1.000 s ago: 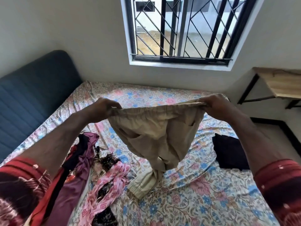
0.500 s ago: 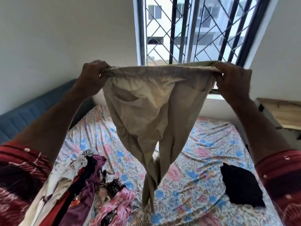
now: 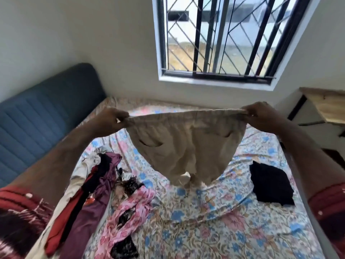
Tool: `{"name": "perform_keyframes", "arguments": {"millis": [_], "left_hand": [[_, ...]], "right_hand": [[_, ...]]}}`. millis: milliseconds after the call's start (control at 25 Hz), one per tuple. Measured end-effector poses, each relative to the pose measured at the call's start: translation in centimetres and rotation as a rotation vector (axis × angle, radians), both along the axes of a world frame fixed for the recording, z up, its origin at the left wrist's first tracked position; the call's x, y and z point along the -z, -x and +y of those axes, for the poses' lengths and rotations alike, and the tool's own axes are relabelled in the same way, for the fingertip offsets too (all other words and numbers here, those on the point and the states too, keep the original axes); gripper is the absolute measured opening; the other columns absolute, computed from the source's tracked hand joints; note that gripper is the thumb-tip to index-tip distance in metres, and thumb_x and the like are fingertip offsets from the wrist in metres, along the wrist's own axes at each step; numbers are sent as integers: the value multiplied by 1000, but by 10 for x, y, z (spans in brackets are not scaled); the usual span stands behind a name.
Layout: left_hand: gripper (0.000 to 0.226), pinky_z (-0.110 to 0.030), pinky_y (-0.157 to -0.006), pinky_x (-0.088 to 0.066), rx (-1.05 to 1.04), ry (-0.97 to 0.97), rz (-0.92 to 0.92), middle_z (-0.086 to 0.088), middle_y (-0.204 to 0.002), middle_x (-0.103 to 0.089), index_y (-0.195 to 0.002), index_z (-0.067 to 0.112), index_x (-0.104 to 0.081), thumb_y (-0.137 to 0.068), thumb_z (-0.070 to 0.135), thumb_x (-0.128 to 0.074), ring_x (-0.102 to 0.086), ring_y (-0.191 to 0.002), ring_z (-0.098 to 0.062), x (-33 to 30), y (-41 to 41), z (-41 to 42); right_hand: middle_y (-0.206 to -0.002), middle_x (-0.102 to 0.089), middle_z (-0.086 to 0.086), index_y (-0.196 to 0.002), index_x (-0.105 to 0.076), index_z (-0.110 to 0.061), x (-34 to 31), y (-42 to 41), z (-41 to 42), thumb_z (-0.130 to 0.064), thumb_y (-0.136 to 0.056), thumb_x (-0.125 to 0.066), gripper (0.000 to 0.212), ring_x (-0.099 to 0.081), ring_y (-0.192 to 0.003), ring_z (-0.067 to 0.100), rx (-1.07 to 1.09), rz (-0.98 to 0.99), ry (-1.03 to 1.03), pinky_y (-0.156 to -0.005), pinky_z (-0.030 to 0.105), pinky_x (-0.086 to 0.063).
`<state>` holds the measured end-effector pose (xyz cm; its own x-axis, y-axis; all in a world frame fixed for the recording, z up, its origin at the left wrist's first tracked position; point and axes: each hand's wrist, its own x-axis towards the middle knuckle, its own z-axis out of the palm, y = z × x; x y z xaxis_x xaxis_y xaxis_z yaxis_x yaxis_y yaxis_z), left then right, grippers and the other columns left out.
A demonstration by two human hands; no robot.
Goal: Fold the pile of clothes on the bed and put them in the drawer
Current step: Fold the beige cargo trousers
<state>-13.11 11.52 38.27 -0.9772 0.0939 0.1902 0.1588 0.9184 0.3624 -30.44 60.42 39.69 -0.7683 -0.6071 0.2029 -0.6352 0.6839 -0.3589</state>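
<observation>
Up over the bed [image 3: 214, 221], both hands hold a pair of beige trousers [image 3: 186, 146] by the waistband, stretched taut between them. The left hand [image 3: 110, 120] is closed in a fist on one end of the band, and the right hand [image 3: 261, 116] pinches the other end, fingers curled over the fabric. The trousers hang in the air, bunched toward the bottom (the legs are gathered up, and whether the lowest folds touch the sheet cannot be told).

On the floral sheet to the left lies the unfolded pile of clothes [image 3: 104, 193]: maroon, red, black and a pink patterned piece [image 3: 130, 215] sprawled nearest the middle. To the right, well apart from the pile, a black folded garment [image 3: 270, 186] lies flat on the sheet.

Behind the bed, a blue padded headboard [image 3: 41, 116] runs along the left wall, a barred window [image 3: 224, 38] sits above, and a wooden shelf [image 3: 326, 105] juts out at the right edge.
</observation>
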Motion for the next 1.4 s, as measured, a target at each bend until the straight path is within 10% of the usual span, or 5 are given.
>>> {"name": "perform_keyframes", "arguments": {"millis": [200,440,840,1040,1400], "left_hand": [[41,-34,-64,-39,177,-346,-871,-12,-68,-60,-77,-5,-68,-75,31,-87,-51,-67,-21,45,-44,-3],[14,-25,-58,-43,180,-547,-1195,-6,-74,-64,-81,11,-70,-81,0,-79,-56,-65,-17,125,-66,12],[18,-37,-69,-44,-298,-198,191,-27,-75,-67,-74,4,-67,-72,10,-50,-69,-80,-36,88,123,33],[14,-43,-76,-44,-210,3,944,-29,-86,-70,-87,-6,-69,-82,7,-67,-67,-80,-42,-69,173,32],[20,-42,-72,-54,-307,-22,410,-22,-88,-70,-96,-3,-72,-82,8,-62,-70,-80,-40,139,64,72]], "right_hand": [[-52,-41,-11,-53,-57,-18,49,-45,23,-29,-87,-72,38,-36,-52,-3,-223,-529,-67,-53,19,-33],[-69,-66,-9,-75,-72,-16,132,-64,25,-7,-87,-81,17,-59,-66,-1,-286,-957,-242,-64,21,-46],[-95,-73,30,-103,-78,-2,113,88,-89,-22,-87,-51,37,-71,-93,46,593,25,217,-85,50,-57],[-94,-76,10,-98,-79,-18,-38,103,-92,-24,-88,-50,31,-67,-87,13,526,300,982,-86,30,-53],[-56,-60,20,-64,-66,-7,157,19,-40,-13,-77,-72,15,-63,-55,37,488,299,419,-57,31,-29]]}}
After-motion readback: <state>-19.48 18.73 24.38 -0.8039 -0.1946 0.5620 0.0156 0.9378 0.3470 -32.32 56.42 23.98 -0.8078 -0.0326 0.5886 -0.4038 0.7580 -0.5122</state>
